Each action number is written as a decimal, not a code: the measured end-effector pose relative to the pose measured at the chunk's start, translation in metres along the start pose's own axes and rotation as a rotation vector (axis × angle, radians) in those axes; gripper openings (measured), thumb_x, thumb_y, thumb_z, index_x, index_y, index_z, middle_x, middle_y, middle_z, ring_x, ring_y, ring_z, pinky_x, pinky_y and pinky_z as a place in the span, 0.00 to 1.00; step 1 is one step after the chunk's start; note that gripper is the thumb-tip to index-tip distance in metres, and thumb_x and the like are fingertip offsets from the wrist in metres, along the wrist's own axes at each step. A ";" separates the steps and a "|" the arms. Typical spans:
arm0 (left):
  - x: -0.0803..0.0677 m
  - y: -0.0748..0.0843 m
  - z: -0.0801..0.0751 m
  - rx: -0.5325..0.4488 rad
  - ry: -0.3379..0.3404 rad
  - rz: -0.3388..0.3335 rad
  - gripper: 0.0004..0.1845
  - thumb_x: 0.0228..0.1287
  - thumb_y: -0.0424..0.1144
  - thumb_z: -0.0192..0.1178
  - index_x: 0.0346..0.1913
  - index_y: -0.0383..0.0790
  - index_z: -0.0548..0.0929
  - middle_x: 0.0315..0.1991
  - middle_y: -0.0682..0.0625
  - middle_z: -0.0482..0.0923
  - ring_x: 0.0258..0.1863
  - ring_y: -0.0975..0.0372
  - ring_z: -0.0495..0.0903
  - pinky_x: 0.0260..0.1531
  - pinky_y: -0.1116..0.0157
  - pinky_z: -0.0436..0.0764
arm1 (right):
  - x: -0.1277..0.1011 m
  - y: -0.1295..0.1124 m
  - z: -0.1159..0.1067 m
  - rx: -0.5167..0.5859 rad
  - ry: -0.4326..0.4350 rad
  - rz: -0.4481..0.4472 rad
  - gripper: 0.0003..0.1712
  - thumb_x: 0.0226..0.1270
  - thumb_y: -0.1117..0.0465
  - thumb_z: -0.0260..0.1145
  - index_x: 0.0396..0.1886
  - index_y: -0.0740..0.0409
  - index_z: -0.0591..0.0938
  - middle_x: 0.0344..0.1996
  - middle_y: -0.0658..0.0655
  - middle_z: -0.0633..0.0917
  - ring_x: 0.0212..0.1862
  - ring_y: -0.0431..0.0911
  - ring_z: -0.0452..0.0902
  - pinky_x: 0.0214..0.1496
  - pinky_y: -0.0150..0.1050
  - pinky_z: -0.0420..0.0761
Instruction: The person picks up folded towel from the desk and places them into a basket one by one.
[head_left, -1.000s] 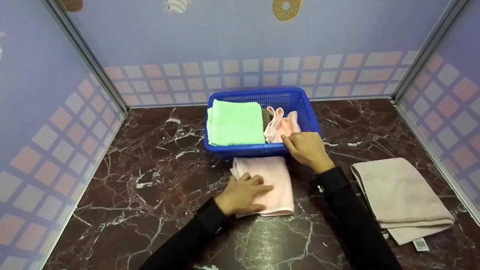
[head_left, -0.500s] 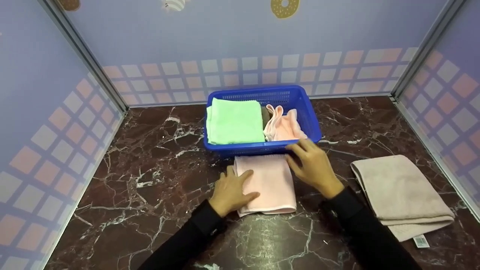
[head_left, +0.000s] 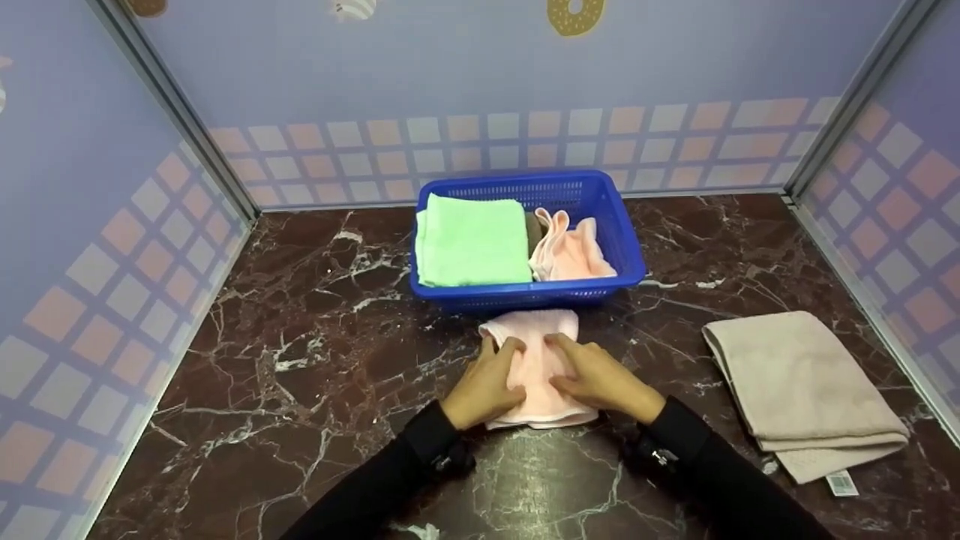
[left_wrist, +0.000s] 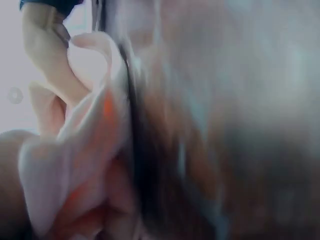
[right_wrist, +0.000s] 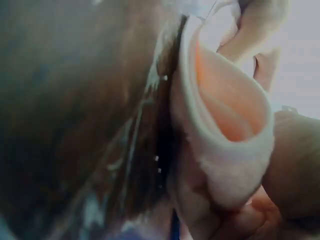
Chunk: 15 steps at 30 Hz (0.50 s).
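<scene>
Moved off the blue basket (head_left: 626, 247) since half a second back, right hand (head_left: 600, 379) now meeting left hand (head_left: 484, 382) on the pink towel (head_left: 534, 330), bunching its sides inward. Both grips pinching cloth. Lying on the marble surface (head_left: 300, 360) just before the basket. Soft, light, floppy; best held by the folded edges.

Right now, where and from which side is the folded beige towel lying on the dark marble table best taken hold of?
Probably the folded beige towel is best pinched at its stacked near edge, coming from the person's side: the layers show there, so one grip should catch them all. It lies flat on the dark marble table, nothing touching it.
</scene>
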<state>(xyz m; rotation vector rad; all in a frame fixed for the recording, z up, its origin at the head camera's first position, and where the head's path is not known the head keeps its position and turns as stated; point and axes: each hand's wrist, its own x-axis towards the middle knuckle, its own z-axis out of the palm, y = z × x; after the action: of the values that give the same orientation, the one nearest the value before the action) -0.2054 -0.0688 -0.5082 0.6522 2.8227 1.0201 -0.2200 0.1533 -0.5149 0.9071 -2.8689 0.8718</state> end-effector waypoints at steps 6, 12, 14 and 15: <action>-0.005 0.018 -0.010 -0.016 0.003 0.083 0.35 0.48 0.28 0.69 0.64 0.39 0.72 0.60 0.29 0.66 0.28 0.57 0.76 0.26 0.66 0.79 | -0.005 -0.009 -0.018 -0.006 -0.018 -0.072 0.29 0.61 0.66 0.73 0.62 0.64 0.78 0.38 0.63 0.89 0.37 0.55 0.86 0.38 0.49 0.85; -0.008 0.052 -0.040 -0.003 0.116 0.196 0.35 0.52 0.30 0.68 0.66 0.40 0.74 0.64 0.33 0.66 0.33 0.52 0.81 0.32 0.61 0.85 | -0.011 -0.030 -0.063 0.019 0.076 -0.158 0.28 0.62 0.67 0.74 0.63 0.63 0.80 0.48 0.63 0.89 0.47 0.57 0.88 0.51 0.53 0.87; -0.005 0.060 -0.048 0.000 0.152 0.229 0.34 0.54 0.30 0.68 0.67 0.41 0.74 0.66 0.32 0.66 0.35 0.49 0.83 0.35 0.59 0.87 | -0.012 -0.034 -0.077 0.032 0.117 -0.173 0.28 0.61 0.68 0.74 0.63 0.63 0.80 0.49 0.63 0.89 0.48 0.56 0.87 0.52 0.52 0.87; -0.002 0.064 -0.052 0.000 0.166 0.239 0.33 0.55 0.30 0.67 0.67 0.41 0.74 0.67 0.32 0.66 0.37 0.49 0.83 0.36 0.59 0.88 | -0.011 -0.035 -0.083 0.039 0.135 -0.170 0.29 0.61 0.68 0.74 0.63 0.62 0.80 0.50 0.63 0.89 0.49 0.57 0.87 0.53 0.52 0.87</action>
<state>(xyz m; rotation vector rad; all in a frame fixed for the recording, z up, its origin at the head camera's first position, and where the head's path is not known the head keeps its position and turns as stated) -0.1911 -0.0561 -0.4283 0.9673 2.9383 1.1601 -0.2047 0.1781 -0.4292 1.0351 -2.6256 0.9348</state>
